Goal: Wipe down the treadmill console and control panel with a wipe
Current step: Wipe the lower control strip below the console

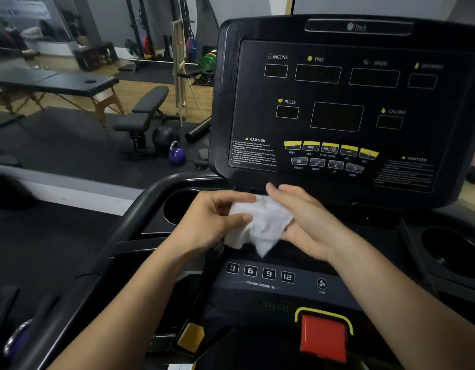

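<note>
At the centre of the frame, a person is holding a crumpled white wipe (260,222) between both hands above the treadmill's lower control panel (260,275). The left hand (212,222) is pinching the wipe's left edge, thumb and fingers (244,197) clamped on the cloth; the right hand (305,222) is cradling it from the other side, fingers lying loosely together against it. The console (345,102) is standing just above and beyond the hands, its displays dark, filling the upper right of the frame. With the wipe bunched between both hands, either looks about equally placed to carry it up to the console face.
</note>
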`<act>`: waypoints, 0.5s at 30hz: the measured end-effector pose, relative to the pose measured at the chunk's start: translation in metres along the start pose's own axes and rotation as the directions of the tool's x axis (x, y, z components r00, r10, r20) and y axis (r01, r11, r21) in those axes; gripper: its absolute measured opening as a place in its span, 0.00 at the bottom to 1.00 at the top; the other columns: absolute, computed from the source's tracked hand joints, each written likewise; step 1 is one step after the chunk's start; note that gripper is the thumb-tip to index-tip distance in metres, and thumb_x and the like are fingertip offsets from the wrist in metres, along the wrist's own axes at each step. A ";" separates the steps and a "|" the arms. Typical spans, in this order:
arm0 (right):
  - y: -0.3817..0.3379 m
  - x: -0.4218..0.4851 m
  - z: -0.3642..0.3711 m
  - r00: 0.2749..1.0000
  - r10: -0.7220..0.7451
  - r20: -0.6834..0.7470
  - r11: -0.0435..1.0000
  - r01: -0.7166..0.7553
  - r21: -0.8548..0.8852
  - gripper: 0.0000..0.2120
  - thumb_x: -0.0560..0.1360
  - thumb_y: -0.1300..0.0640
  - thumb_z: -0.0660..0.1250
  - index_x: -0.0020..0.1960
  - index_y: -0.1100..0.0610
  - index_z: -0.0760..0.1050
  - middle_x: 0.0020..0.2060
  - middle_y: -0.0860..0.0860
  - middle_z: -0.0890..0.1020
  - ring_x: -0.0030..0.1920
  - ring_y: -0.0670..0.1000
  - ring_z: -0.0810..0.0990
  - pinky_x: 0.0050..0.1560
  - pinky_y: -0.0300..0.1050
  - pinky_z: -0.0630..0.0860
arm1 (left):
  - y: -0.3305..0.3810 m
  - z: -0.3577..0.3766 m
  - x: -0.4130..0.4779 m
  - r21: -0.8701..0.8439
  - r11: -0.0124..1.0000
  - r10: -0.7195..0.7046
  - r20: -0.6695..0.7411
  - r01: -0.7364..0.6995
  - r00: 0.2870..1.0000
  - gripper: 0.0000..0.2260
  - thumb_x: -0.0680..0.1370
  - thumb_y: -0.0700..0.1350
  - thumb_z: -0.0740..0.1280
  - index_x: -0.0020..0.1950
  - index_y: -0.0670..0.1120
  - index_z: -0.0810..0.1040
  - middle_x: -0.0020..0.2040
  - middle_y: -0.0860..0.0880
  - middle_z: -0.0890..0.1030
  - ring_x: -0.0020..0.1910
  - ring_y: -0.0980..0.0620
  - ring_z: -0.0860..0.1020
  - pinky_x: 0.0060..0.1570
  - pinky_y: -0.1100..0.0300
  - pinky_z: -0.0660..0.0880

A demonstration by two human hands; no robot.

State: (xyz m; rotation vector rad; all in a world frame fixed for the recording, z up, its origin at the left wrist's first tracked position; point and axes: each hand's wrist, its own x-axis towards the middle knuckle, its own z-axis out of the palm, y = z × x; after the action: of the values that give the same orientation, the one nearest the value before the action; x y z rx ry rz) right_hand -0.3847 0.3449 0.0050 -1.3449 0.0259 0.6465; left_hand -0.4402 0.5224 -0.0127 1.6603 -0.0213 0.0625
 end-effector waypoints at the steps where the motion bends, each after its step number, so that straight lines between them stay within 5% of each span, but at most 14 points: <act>1: 0.004 -0.003 -0.002 0.999 -0.037 -0.019 0.998 0.036 -0.047 0.36 0.67 0.54 0.76 0.70 0.49 0.63 0.57 0.59 0.80 0.52 0.58 0.84 0.55 0.62 0.79 | -0.002 -0.002 0.000 -0.001 1.000 -0.015 -0.041 0.015 0.999 0.15 0.71 0.32 0.73 0.55 0.47 0.83 0.48 0.46 0.86 0.46 0.50 0.84 0.44 0.56 0.81; 5: 0.015 -0.014 -0.008 0.987 -0.158 0.035 0.973 0.162 -0.167 0.35 0.68 0.70 0.74 0.66 0.45 0.66 0.49 0.61 0.84 0.50 0.58 0.84 0.54 0.55 0.80 | -0.007 -0.009 0.000 0.112 0.993 -0.036 -0.060 0.043 0.998 0.21 0.67 0.34 0.78 0.56 0.51 0.81 0.50 0.48 0.86 0.50 0.50 0.84 0.53 0.49 0.80; 11: 0.020 -0.008 -0.009 0.900 -0.436 -0.004 0.692 0.332 -0.641 0.12 0.68 0.59 0.77 0.49 0.48 0.82 0.44 0.48 0.83 0.46 0.49 0.82 0.51 0.52 0.80 | -0.002 -0.002 -0.001 0.585 0.804 0.198 -0.098 -0.104 0.975 0.11 0.68 0.43 0.79 0.49 0.52 0.85 0.42 0.57 0.82 0.41 0.60 0.80 0.45 0.62 0.76; 15: 0.012 -0.013 -0.014 0.829 -0.553 0.082 0.560 0.443 -0.700 0.03 0.71 0.55 0.74 0.42 0.47 0.82 0.46 0.46 0.79 0.46 0.44 0.78 0.49 0.41 0.75 | 0.006 -0.008 -0.003 0.605 0.764 0.328 -0.062 -0.226 0.943 0.04 0.71 0.45 0.76 0.41 0.52 0.82 0.46 0.55 0.76 0.45 0.60 0.76 0.43 0.67 0.71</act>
State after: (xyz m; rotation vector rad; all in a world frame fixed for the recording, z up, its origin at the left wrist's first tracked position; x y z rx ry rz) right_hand -0.3960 0.3282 -0.0042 -2.0270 -0.5289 0.0250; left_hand -0.4433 0.5293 -0.0065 2.2676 -0.1364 0.4790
